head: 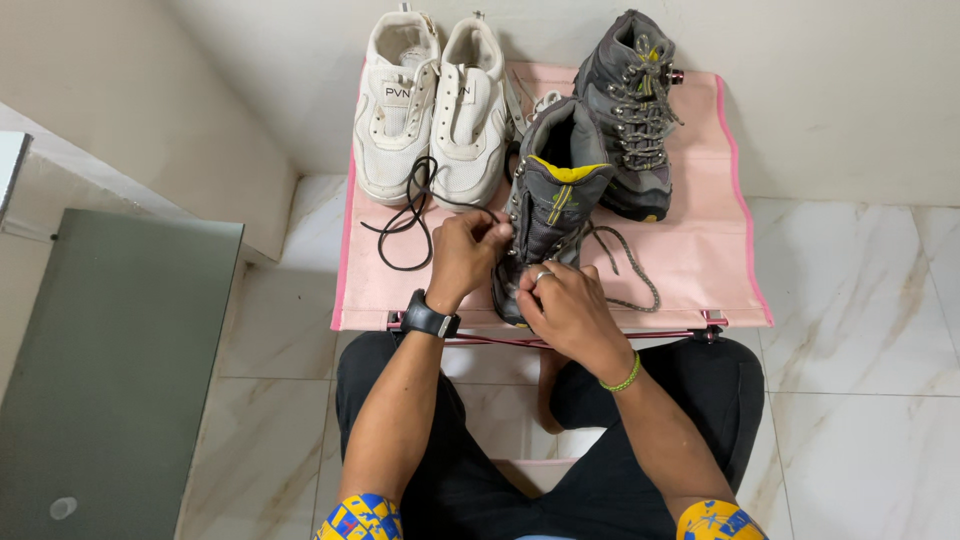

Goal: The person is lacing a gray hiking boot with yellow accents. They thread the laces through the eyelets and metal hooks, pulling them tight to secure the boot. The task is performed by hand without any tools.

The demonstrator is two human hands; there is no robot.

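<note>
Grey boot point(548, 205) stands at the pink surface's point(700, 250) front edge, stiff and fairly heavy by the look. Left hand point(465, 255) pinches its lace at the eyelets; right hand point(565, 305) grips the toe. Speckled lace point(630, 265) lies limp; best taken near its end.

Low pink fabric table point(700, 260) on marble floor point(860, 330), white sneaker pair point(432, 105) at 11 o'clock, loose black lace point(405, 225) below, grey boot point(632, 110) at 1 o'clock, second grey boot point(550, 200) centre, its lace point(630, 270) trailing toward 4 o'clock.
</note>
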